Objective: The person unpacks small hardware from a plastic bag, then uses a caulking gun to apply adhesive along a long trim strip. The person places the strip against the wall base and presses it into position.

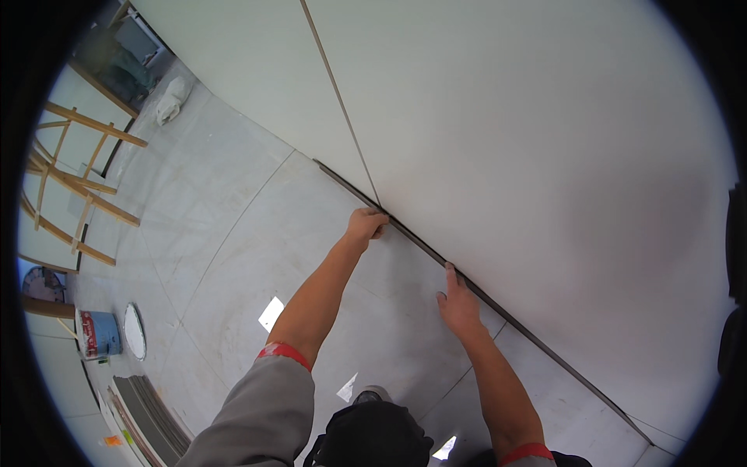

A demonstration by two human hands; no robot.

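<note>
A long, thin dark grey skirting strip (510, 317) runs along the foot of a pale wall, where the wall meets the floor. My left hand (367, 224) is closed at the strip, just below a narrow vertical groove in the wall. Its fingers are curled under and partly hidden, so whatever they may hold cannot be made out. Farther right along the strip, my right hand (461, 307) presses it with an outstretched index finger. The thumb stands apart, and I see nothing held in this hand.
Wooden sawhorse-like frames (85, 187) stand at the left. Below them are a blue and red bucket (99, 335), a round white lid (135, 331) and a stack of grey strips (152, 416). A white bag (173, 100) lies farther back. Small white scraps (271, 314) dot the tiled floor (241, 257).
</note>
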